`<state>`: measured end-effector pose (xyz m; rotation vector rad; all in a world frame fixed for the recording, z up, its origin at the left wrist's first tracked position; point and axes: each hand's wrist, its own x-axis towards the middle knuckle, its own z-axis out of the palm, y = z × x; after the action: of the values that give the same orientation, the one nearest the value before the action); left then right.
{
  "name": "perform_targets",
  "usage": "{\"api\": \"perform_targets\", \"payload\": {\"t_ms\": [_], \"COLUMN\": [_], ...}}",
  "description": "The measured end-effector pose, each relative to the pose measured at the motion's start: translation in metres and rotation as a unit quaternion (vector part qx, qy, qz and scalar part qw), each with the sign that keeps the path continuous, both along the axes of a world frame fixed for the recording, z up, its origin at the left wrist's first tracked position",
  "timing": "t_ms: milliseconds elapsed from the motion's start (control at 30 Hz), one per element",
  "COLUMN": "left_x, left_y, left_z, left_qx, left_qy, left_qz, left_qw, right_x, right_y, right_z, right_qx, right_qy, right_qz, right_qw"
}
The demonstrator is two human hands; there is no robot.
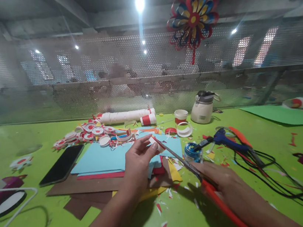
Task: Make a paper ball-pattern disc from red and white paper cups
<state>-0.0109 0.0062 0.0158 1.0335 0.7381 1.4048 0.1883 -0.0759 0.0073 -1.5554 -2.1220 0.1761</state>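
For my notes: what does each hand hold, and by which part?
Left hand pinches a small paper piece by its near edge. Right hand holds scissors by the orange handles.

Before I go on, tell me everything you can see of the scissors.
The scissors have orange-red handles and long grey metal-looking blades. The right hand grips the handles low at right. The blades slant up and left, tips meeting a small white and red paper piece pinched by the left hand. How far the blades are parted is unclear. They hang above the green table.
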Motion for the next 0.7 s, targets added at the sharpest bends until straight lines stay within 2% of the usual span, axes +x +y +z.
{"api": "perform_targets", "payload": {"t_ms": [400,567,700], "left_x": [-0.001,-0.001,-0.003], "left_y": [0.003,0.002,0.005], "left_z": [-0.004,0.001,0.001], "left_qx": [-0.001,-0.013,-0.018], "left_qy": [-0.011,-0.068,-0.071], "left_qz": [-0.011,-0.020,-0.024], "left_qw": [1.000,0.997,0.997], "right_x": [0.000,0.003,0.005], "right_y": [0.001,0.002,0.004], "right_z": [-0.001,-0.007,-0.012], "right_qx": [-0.036,-0.019,-0.003], "right_qy": [0.012,-0.002,-0.020], "right_qz": [0.019,0.007,-0.004], "right_qw": [0.999,1.000,1.000]}}
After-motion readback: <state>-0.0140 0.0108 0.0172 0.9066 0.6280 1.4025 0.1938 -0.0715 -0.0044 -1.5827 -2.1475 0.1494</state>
